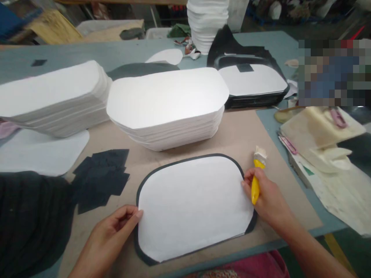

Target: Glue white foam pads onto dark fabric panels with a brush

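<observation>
A white rounded panel (194, 204) lies on a slightly larger black piece (142, 256), whose dark edge shows around most of it. At the left edge, my left hand (116, 227) pinches the panel between thumb and fingers. My right hand (265, 193) is closed around a yellow brush (255, 189), its whitish bristles pointing away from me. The fingertips of that same hand also touch the panel's right edge. Brown board (179, 144) lies under both pieces.
Stacks of white panels stand behind (168, 100) and at left (52, 92). Small black pieces (101, 177) and a dark pile (31, 220) lie left. Black-and-white panels (255, 79) are stacked back right. Cream-stained material (319, 135) with a pink clip lies right.
</observation>
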### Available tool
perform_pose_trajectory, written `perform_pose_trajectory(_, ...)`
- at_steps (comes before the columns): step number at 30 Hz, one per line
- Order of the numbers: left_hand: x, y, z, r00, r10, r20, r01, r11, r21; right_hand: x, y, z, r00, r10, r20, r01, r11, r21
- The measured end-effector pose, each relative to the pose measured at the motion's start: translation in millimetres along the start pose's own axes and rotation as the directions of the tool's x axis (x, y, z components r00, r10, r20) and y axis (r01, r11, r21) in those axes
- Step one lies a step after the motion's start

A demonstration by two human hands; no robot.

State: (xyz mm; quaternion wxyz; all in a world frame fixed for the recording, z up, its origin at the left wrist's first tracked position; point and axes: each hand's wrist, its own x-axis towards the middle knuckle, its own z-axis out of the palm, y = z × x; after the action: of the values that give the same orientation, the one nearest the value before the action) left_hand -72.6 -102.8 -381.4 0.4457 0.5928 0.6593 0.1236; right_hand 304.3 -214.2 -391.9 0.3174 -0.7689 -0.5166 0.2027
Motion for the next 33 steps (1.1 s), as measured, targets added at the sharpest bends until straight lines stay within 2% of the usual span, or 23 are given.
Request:
perform_pose_trajectory(6, 0, 4, 2.3, 0.999, -0.044, -0.013, 0.044, 0.999, -0.015, 0, 2, 0, 1.0, 0.001, 0.011, -0.001, 1.0, 0.022)
perform_pose_trajectory(9, 1, 3, 2.8, 1.0, -0.006, 0.007, 0.006, 1.0, 0.02, 0, 3, 1, 1.0, 0.0, 0.029, 0.0, 1.0, 0.005)
perform_pose_trajectory(12, 0, 1, -0.6, 0.999, 0.04, 0.032, -0.045, 0.986, 0.161, -2, 4, 2, 1.0, -0.01, 0.016, 0.011, 0.998, -0.067)
perform_pose_trajectory(14, -3, 4, -1.4, 0.995, 0.08, -0.058, -0.057, 0.942, 0.329, -3, 4, 4, 1.0, -0.019, 0.005, 0.02, 0.994, -0.112)
perform_pose_trajectory(15, -6, 8, 0.6, 0.98, 0.147, -0.132, -0.08, 0.907, 0.413, -3, 4, 4, 1.0, -0.02, 0.005, 0.021, 0.992, -0.127)
perform_pose_trajectory(16, -9, 13, 5.1, 0.948, 0.251, -0.197, -0.129, 0.866, 0.483, -3, 3, 5, 1.0, -0.021, 0.009, 0.022, 0.99, -0.136)
perform_pose_trajectory(17, -13, 21, 12.4, 0.893, 0.382, -0.236, -0.207, 0.816, 0.539, -2, 3, 5, 1.0, -0.023, 0.013, 0.024, 0.989, -0.144)
perform_pose_trajectory(18, -17, 29, 22.5, 0.822, 0.519, -0.234, -0.308, 0.75, 0.585, -2, 3, 5, 0.999, -0.027, 0.016, 0.03, 0.988, -0.151)
perform_pose_trajectory(20, -24, 44, 48.6, 0.674, 0.726, -0.132, -0.504, 0.584, 0.637, -2, 5, 5, 0.999, -0.043, 0.014, 0.045, 0.985, -0.167)
perform_pose_trajectory(21, -26, 50, 62.6, 0.636, 0.77, -0.057, -0.553, 0.506, 0.662, -2, 8, 4, 0.999, -0.051, 0.01, 0.052, 0.982, -0.182)
perform_pose_trajectory(22, -27, 54, 75.5, 0.626, 0.78, 0.009, -0.574, 0.453, 0.682, -3, 12, 2, 0.998, -0.058, 0.005, 0.058, 0.977, -0.205)
perform_pose_trajectory(24, -27, 58, 94.8, 0.679, 0.731, 0.071, -0.553, 0.445, 0.704, -4, 22, -2, 0.997, -0.072, -0.001, 0.068, 0.954, -0.293)
perform_pose_trajectory(27, -26, 54, 104.5, 0.747, 0.659, 0.083, -0.52, 0.502, 0.692, -1, 35, -5, 0.987, -0.162, 0.008, 0.143, 0.847, -0.512)
perform_pose_trajectory(30, -28, 52, 102.6, 0.763, 0.641, 0.084, -0.521, 0.533, 0.667, 2, 32, 4, 0.945, -0.324, 0.042, 0.281, 0.741, -0.61)
perform_pose_trajectory(33, -30, 53, 101.5, 0.767, 0.636, 0.081, -0.525, 0.551, 0.649, 3, 20, 19, 0.88, -0.465, 0.092, 0.438, 0.723, -0.535)
